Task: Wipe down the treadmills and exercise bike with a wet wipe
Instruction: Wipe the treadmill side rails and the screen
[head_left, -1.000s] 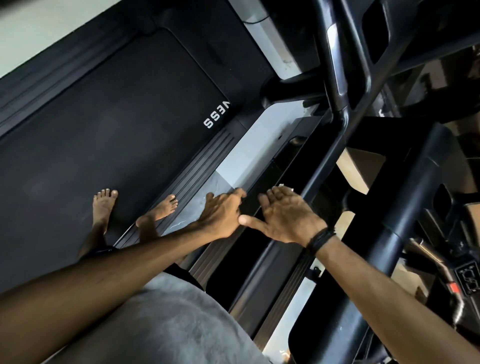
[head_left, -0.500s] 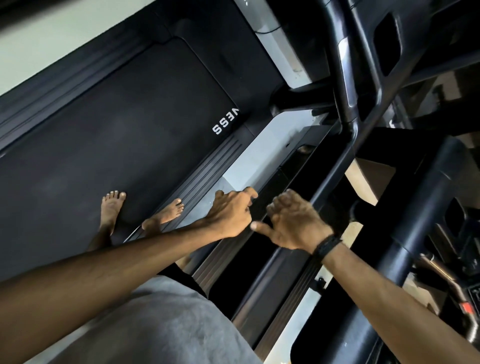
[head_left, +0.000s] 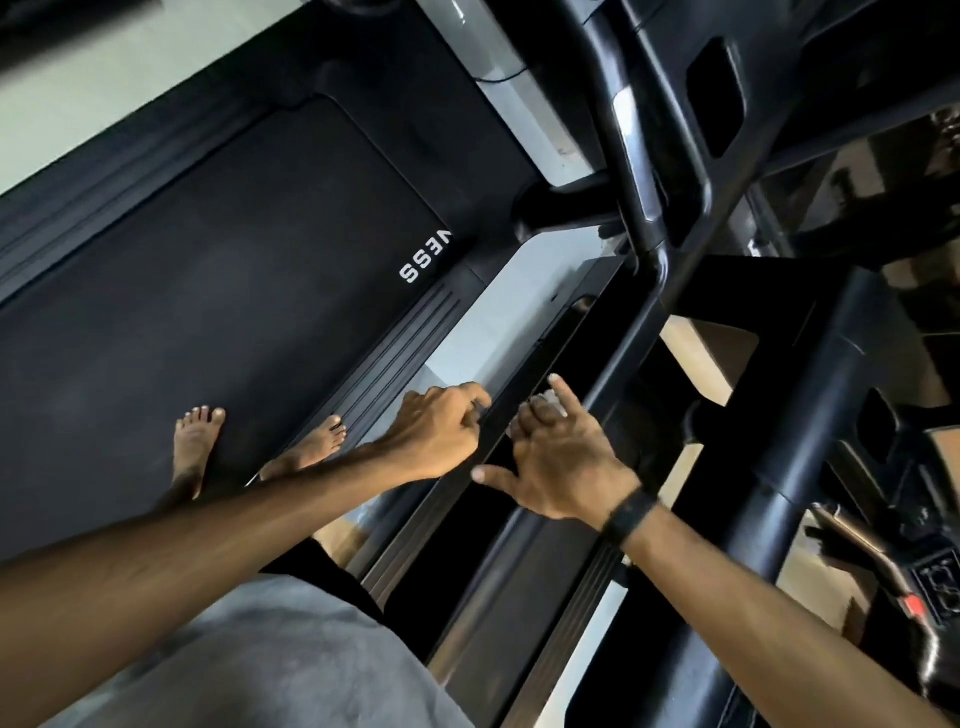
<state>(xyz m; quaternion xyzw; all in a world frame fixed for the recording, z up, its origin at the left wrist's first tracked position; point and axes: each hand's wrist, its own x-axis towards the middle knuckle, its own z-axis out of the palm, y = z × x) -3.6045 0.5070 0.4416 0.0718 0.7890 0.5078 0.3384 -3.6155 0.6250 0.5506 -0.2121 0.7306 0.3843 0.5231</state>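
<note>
I stand barefoot on the black belt of a treadmill (head_left: 218, 291) marked with white letters. Both hands hover over the side rail (head_left: 524, 374) of the neighbouring treadmill. My left hand (head_left: 441, 431) has its fingers curled together at the rail's edge, and nothing shows in them. My right hand (head_left: 561, 462), with a black band on the wrist, has the index finger straight and the thumb spread. Its middle fingers are curled round a small pale wad, seemingly the wet wipe (head_left: 550, 408). Most of that wad is hidden.
A strip of pale floor (head_left: 498, 312) runs between the two treadmills. Black uprights and handrails (head_left: 639, 171) rise at the upper right. A thick black post (head_left: 810, 431) and a console with a red button (head_left: 911, 605) stand to the right.
Both hands were open with fingers spread a second ago. Their fingers have since curled, and the right index finger now points out. The view has shifted slightly.
</note>
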